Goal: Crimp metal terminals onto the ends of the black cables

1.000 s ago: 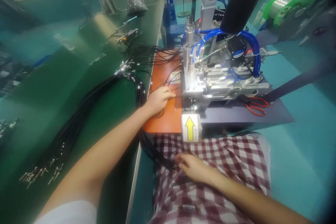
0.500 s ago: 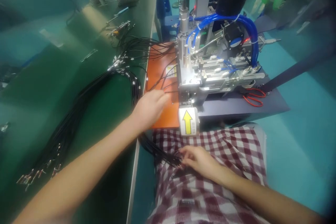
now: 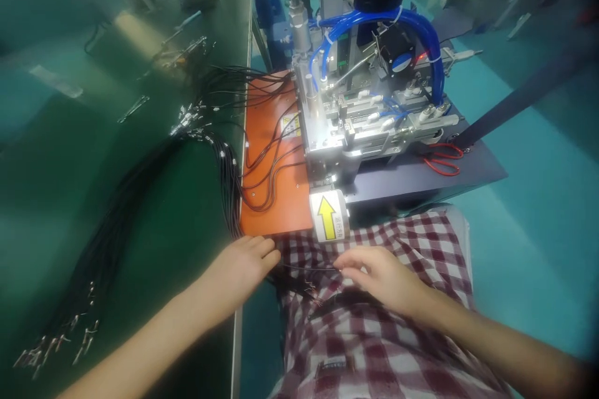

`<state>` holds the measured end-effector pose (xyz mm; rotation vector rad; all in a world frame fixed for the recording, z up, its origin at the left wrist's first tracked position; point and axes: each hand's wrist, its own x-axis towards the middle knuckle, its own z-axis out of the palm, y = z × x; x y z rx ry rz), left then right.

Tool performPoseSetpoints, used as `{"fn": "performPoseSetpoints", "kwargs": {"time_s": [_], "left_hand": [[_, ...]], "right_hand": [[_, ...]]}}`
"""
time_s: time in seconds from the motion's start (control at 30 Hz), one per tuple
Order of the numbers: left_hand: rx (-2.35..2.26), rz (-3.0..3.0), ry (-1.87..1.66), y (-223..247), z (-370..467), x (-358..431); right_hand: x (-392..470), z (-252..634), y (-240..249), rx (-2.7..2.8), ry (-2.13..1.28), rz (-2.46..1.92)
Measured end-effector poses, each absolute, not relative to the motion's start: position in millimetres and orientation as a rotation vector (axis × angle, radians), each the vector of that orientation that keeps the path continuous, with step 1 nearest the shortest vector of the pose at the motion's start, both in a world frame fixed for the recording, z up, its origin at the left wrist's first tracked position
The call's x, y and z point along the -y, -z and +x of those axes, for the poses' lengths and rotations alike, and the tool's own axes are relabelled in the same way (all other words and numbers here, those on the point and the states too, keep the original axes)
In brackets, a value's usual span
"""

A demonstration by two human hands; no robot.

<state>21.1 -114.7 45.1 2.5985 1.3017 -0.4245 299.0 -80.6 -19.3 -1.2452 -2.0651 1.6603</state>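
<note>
Head camera, green table: a long bundle of black cables (image 3: 116, 199) lies across the dark green tabletop (image 3: 173, 249), its bright metal ends (image 3: 189, 120) gathered, which I judge limits tangling.
Left hand: from my remote seat I see the left hand (image 3: 243, 265) at the table's edge, fingers curled close together over the cables there, apparently steadying them; what they grip underneath I cannot tell.
Orange plate: the flat orange plate (image 3: 276, 218) carries black leads (image 3: 269, 81) reaching the silver metal machine (image 3: 322, 137), likely supporting them beside it.
Single cable: one thin black cable (image 3: 311, 269) spans between both hands above the maroon-and-white checked cloth (image 3: 397, 336), seemingly held straight to keep it apart from the others.
Right hand: the right hand (image 3: 388, 274) pinches that cable near its end between thumb and forefinger, other fingers loosely bent.
</note>
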Motion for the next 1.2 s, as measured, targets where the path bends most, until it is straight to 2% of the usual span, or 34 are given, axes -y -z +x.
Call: {"fn": "performPoseSetpoints", "kwargs": {"time_s": [0.5, 0.8, 0.9, 1.0, 1.07, 1.2], "left_hand": [[-1.044, 2.816, 0.579, -62, 10, 112], [-1.318, 2.345, 0.078, -87, -1, 96], [-1.313, 2.258, 0.212, -87, 13, 100], [-1.237, 2.156, 0.315, -84, 41, 104], [-1.125, 2.081, 0.246, -84, 64, 103], [-1.034, 1.893, -0.123, -81, 99, 87]], "right_hand": [[80, 276, 59, 2.306, -1.558, -1.228], [94, 270, 60, 2.394, -1.612, -1.062], [97, 271, 57, 2.508, -1.597, -0.933], [94, 279, 48, 2.613, -1.463, -1.001], [88, 290, 35, 2.611, -1.390, -1.097], [67, 315, -5, 2.309, -1.711, -1.083]]}}
